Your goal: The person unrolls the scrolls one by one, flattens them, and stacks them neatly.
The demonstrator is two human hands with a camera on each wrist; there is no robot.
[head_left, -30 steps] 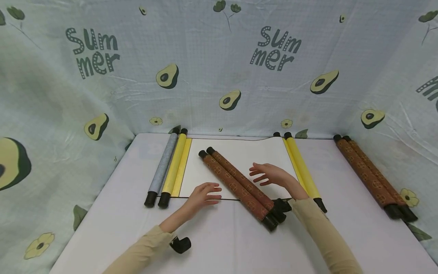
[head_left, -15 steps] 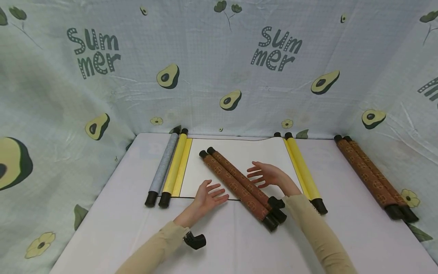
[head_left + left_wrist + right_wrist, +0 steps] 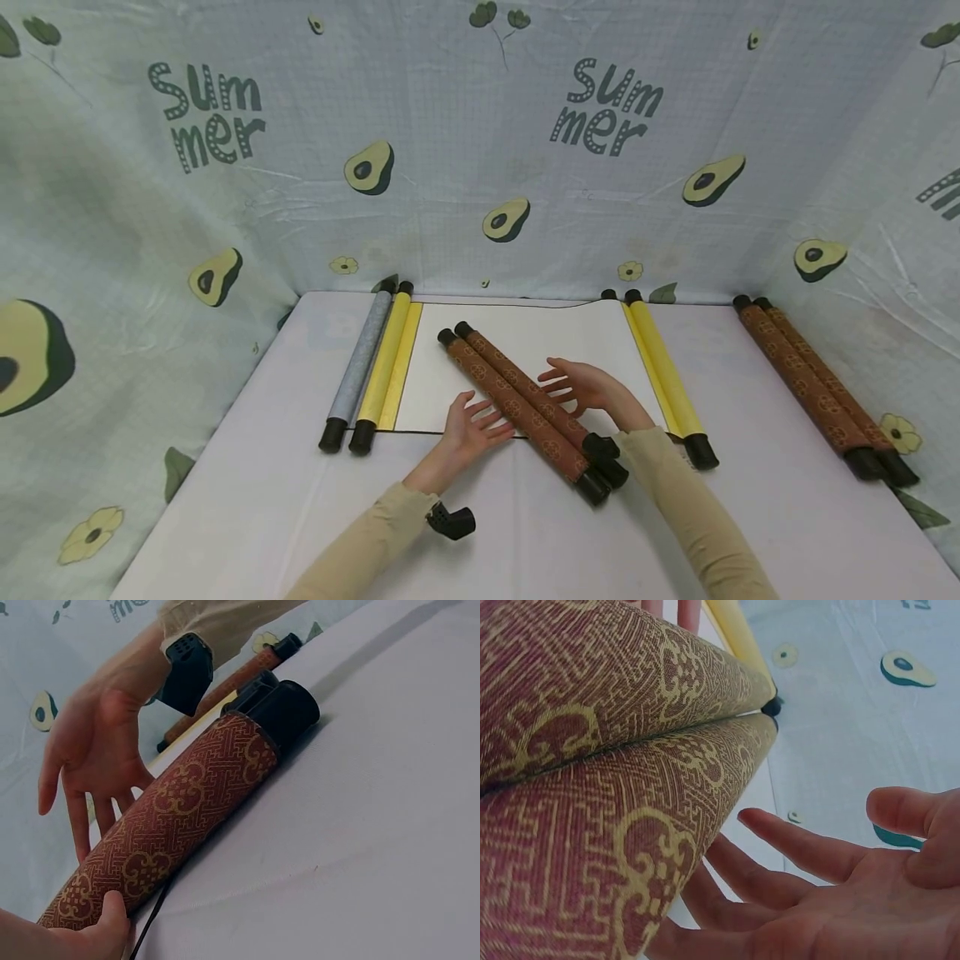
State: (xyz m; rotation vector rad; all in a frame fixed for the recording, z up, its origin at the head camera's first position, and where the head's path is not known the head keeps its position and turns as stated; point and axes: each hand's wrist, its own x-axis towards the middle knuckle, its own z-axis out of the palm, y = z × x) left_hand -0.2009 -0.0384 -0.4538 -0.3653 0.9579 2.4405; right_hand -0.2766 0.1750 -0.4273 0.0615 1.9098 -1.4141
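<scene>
The left hand (image 3: 467, 435) and right hand (image 3: 588, 387), fingers extended, flank a brown scroll (image 3: 525, 416) lying diagonally over the near edge of a white sheet (image 3: 431, 367), where uneven pressure could part its paired rolls (image 3: 538, 401) or drag the sheet.

Head view: light is even, diffuse and moderately bright, with faint, soft-edged shadows on the table (image 3: 247, 483) beneath the sleeves (image 3: 686, 508); wide-angle stretching enlarges the avocado (image 3: 30, 354) at the left edge. Left wrist view: dimmer, cooler; a blurred shadow band crosses the upper right. Right wrist view: subdued; the cloth (image 3: 840, 690) at upper right appears softer than the scrolls (image 3: 577, 847).
</scene>
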